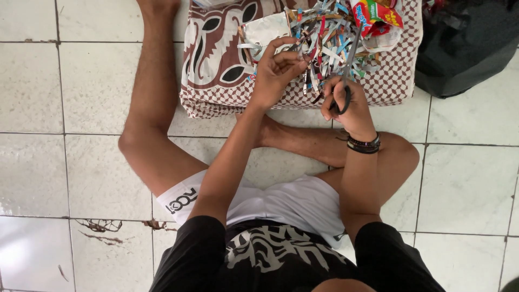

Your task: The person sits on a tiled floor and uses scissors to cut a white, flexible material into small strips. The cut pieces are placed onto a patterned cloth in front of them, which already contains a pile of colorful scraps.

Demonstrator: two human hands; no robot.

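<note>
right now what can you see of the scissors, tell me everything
The scissors have dark handle loops and long grey metal-looking blades. The right hand grips the handles, fingers through the loops. The blades point up and away from the person into the pile of cut wrapper strips, above the patterned cloth.

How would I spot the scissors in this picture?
Find the brown-and-white patterned cloth spread on the white tiled floor, heaped with colourful cut wrapper strips. The right hand, above a black beaded bracelet, grips the black-handled metal scissors, the only long grey blades rising through the strips.
</note>
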